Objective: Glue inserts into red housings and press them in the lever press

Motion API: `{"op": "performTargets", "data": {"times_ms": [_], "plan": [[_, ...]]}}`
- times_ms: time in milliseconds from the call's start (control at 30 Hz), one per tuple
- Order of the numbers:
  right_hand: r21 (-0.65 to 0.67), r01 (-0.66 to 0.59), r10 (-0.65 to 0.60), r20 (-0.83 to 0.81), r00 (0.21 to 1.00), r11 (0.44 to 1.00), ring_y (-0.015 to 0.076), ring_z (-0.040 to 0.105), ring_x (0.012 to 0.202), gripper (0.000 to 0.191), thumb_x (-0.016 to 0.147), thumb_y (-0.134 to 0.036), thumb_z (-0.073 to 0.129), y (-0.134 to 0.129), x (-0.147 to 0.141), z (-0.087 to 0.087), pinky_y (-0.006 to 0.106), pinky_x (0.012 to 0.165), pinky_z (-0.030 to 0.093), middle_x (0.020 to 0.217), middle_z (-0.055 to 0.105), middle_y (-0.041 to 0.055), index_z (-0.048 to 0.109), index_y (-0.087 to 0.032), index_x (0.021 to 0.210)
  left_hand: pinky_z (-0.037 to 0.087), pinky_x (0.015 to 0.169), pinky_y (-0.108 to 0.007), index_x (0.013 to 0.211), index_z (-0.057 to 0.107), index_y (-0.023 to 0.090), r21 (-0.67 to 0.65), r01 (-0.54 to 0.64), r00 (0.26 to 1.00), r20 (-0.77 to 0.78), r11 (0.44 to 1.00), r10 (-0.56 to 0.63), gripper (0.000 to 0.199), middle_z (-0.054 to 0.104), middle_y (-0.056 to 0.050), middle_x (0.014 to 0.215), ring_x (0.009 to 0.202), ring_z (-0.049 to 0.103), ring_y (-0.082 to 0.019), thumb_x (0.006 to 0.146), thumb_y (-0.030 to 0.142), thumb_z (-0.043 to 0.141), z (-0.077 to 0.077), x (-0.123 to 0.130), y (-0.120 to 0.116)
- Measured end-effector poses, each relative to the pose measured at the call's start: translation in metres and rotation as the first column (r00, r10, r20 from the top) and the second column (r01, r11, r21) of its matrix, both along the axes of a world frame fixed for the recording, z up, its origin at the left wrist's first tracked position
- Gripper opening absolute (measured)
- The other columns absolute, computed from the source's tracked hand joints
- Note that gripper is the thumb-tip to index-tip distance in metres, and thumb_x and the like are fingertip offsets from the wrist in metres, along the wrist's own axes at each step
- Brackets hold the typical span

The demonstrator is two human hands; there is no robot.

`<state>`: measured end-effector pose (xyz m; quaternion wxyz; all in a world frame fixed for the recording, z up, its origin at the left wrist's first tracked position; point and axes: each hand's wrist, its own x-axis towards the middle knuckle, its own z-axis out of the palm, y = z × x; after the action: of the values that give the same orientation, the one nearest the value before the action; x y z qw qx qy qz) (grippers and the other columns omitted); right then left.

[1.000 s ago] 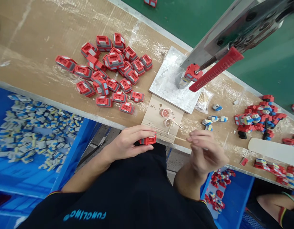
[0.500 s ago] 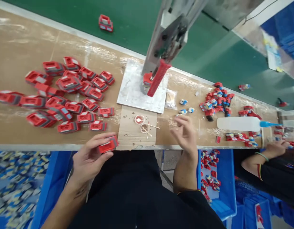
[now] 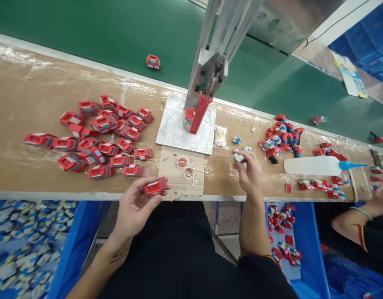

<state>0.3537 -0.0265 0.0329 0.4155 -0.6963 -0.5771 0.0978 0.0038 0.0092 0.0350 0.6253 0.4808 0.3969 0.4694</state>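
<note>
My left hand (image 3: 132,209) grips a red toy vehicle body (image 3: 154,186) with a grey stripe, just above the table's front edge. Its hollowed side faces up. My right hand (image 3: 251,172) pinches a small white-grey plastic piece (image 3: 237,157) between thumb and fingertips, low over the tabletop. Close by lie similar small white and blue pieces (image 3: 237,140). Between my hands, a cardboard sheet (image 3: 169,168) bears two small cups, one with red liquid (image 3: 182,162), the other with cotton swabs (image 3: 194,181) leaning on or beside it.
A hand press with a red handle (image 3: 200,115) stands on a metal plate (image 3: 169,131). Red vehicle bodies (image 3: 104,123) are heaped left. Right are assembled toys (image 3: 281,135), a white bottle (image 3: 312,165) and a co-worker's arm (image 3: 350,226). Blue bins (image 3: 73,245) sit below the table edge.
My right hand has lowered and closed on a small white-grey piece. My left hand still holds the red vehicle body. The whole view has shifted, with the camera's movement.
</note>
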Motion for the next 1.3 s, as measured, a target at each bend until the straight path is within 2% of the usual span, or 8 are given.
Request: {"op": "performTargets", "data": {"times_ms": [133,233,367,500,633,900,1100,1300], "plan": [[0.216,0.037,0.103,-0.601,0.793,0.976,0.0202,0.072,0.087,0.03,0.102,-0.054,0.069,-0.02,-0.066,0.005,0.034,0.072,0.06,0.109,0.075,0.0053,0.073,-0.034,0.124,0.07,0.093,-0.029,0.129,0.075,0.023,-0.012,0.139,0.989,0.053,0.99,-0.139,0.039,0.085,-0.011,0.121,0.1,0.086,-0.023,0.092,0.021,0.085,0.009,0.016,-0.006],[0.176,0.047,0.102,-0.746,0.658,0.983,0.0202,0.074,0.077,0.036,0.099,-0.06,0.071,-0.025,-0.108,0.012,0.034,0.064,0.062,0.102,0.078,0.0054,0.071,-0.032,0.123,0.064,0.106,-0.028,0.134,0.073,0.025,0.062,0.186,0.982,0.022,0.981,-0.187,0.044,0.082,-0.01,0.132,0.118,0.082,-0.023,0.092,0.016,0.081,0.016,0.029,-0.006],[0.124,-0.013,0.105,-0.774,0.624,0.992,0.0202,0.076,0.07,0.035,0.102,-0.059,0.067,-0.027,-0.132,0.02,0.034,0.06,0.064,0.092,0.08,0.0041,0.069,-0.03,0.123,0.063,0.109,-0.029,0.14,0.072,0.024,0.16,0.198,0.98,-0.058,0.967,-0.192,0.051,0.078,-0.011,0.14,0.125,0.079,-0.025,0.09,0.014,0.079,0.021,0.04,-0.003],[0.222,-0.106,0.219,-0.583,0.782,0.969,0.0249,0.083,0.092,0.022,0.106,-0.038,0.067,-0.029,-0.136,0.022,0.043,0.078,0.071,0.106,0.082,0.0065,0.071,-0.032,0.127,0.065,0.106,-0.032,0.141,0.07,0.022,0.126,0.246,0.969,-0.021,0.961,-0.245,0.051,0.076,-0.013,0.141,0.123,0.079,-0.026,0.091,0.016,0.077,0.022,0.041,-0.001],[0.337,-0.246,0.307,-0.14,0.941,0.909,0.0269,0.081,0.112,0.051,0.099,-0.013,0.072,-0.025,-0.131,0.026,0.046,0.089,0.072,0.123,0.081,0.0092,0.065,-0.033,0.145,0.064,0.108,-0.033,0.142,0.067,0.02,0.076,0.313,0.949,0.001,0.947,-0.314,0.052,0.079,-0.013,0.135,0.119,0.081,-0.026,0.091,0.015,0.075,0.026,0.034,0.001],[0.251,-0.481,0.401,0.31,0.862,0.84,0.0248,0.08,0.103,0.045,0.101,-0.006,0.067,-0.009,-0.135,0.048,0.041,0.085,0.07,0.11,0.085,0.0118,0.068,-0.021,0.144,0.063,0.105,-0.035,0.137,0.069,0.019,0.23,0.311,0.929,-0.277,0.922,-0.245,0.044,0.08,-0.012,0.131,0.119,0.079,-0.026,0.097,0.033,0.079,0.029,0.028,0.007],[0.293,-0.522,0.418,0.35,0.838,0.801,0.0251,0.079,0.1,0.047,0.1,-0.006,0.069,-0.008,-0.137,0.042,0.04,0.081,0.071,0.109,0.086,0.0134,0.067,-0.017,0.145,0.062,0.112,-0.035,0.136,0.068,0.018,0.458,0.234,0.936,-0.345,0.857,-0.071,0.034,0.08,-0.013,0.131,0.126,0.077,-0.024,0.102,0.022,0.072,0.022,0.03,0.007],[0.316,-0.547,0.487,0.255,0.836,0.775,0.0254,0.077,0.107,0.055,0.095,-0.007,0.078,-0.016,-0.127,0.041,0.039,0.084,0.07,0.116,0.083,0.0124,0.068,-0.022,0.147,0.061,0.115,-0.034,0.141,0.067,0.019,0.538,0.282,0.945,-0.301,0.794,-0.132,0.039,0.078,-0.015,0.137,0.133,0.075,-0.024,0.102,0.019,0.073,0.027,0.022,0.005]]}}
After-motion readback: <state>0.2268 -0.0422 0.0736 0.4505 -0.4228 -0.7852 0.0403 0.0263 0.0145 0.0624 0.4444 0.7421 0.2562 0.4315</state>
